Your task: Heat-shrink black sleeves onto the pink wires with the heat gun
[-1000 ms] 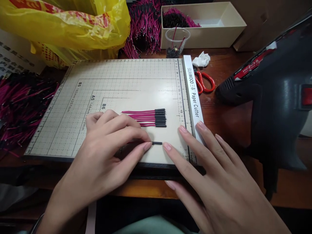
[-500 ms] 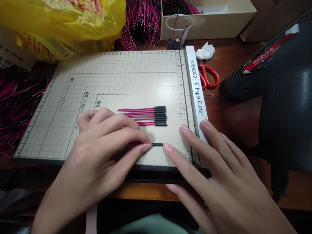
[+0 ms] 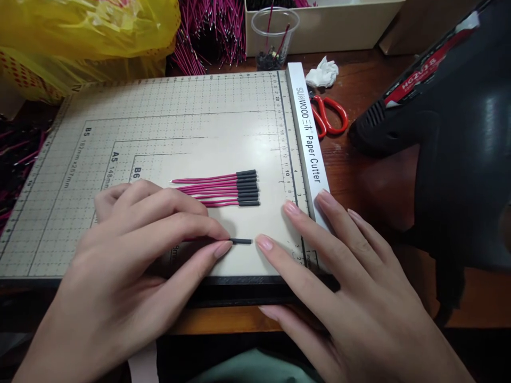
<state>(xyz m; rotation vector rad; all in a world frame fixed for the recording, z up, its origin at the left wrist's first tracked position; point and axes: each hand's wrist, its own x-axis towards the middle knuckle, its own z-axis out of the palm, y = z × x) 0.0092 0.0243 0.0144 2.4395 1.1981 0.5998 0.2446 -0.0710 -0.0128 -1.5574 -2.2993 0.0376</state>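
Between the thumb and forefinger of my left hand [image 3: 147, 250] is a wire with a black sleeve [image 3: 241, 241] on its end. The sleeve sticks out to the right, low over the paper cutter board [image 3: 223, 125]; most of the wire is hidden behind my fingers. My right hand [image 3: 339, 266] has its fingers spread, and its forefinger tip rests on the board just right of the sleeve's end, slightly apart from it. Farther back, several pink wires [image 3: 217, 187] with black sleeved ends lie side by side in a row, their left ends partly covered by my left hand.
A heat gun [image 3: 447, 117] stands at the right, beside red-handled scissors [image 3: 335, 116] and crumpled white tissue [image 3: 323, 72]. Behind the board are a clear plastic cup [image 3: 275, 40], a bundle of pink wires [image 3: 213, 32], a cardboard box [image 3: 331, 32] and a yellow plastic bag [image 3: 91, 37].
The whole view has shifted, so the board appears farther left. A small gap now shows between the sleeve's end and my right forefinger, which touched or nearly touched before.
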